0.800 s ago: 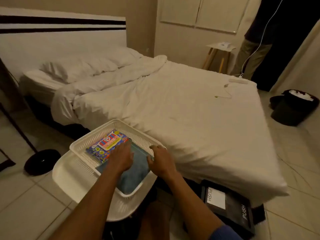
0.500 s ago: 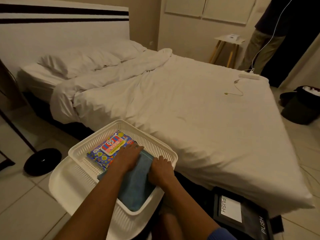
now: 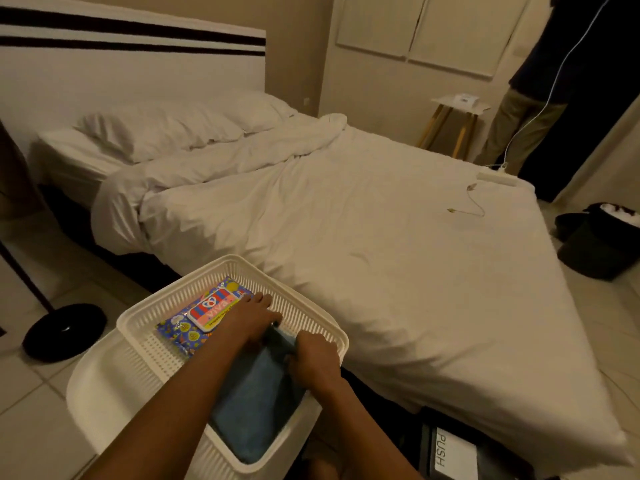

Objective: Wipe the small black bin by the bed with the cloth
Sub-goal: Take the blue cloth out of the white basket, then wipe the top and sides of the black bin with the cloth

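Observation:
A folded blue cloth [image 3: 256, 396] lies in a white slotted basket [image 3: 149, 320] in front of me, beside the bed. My left hand [image 3: 249, 323] rests on the cloth's far end, thumb pinching its raised edge. My right hand [image 3: 315, 355] is curled over the same edge from the right. The small black bin [image 3: 450, 452], with a lid marked PUSH, sits on the floor at the bed's near corner, to the right of my right forearm and partly cut off by the frame.
A colourful pack of wipes [image 3: 204, 313] lies in the basket left of the cloth. The white bed [image 3: 381, 254] fills the middle. A larger dark bin [image 3: 595, 247] stands at far right, a black round base [image 3: 62, 330] at left. A person [image 3: 540, 98] stands by a small side table [image 3: 453, 116].
Both hands have closed in on the cloth's far edge, which is now bunched and lifted between them. My view has shifted slightly left and down.

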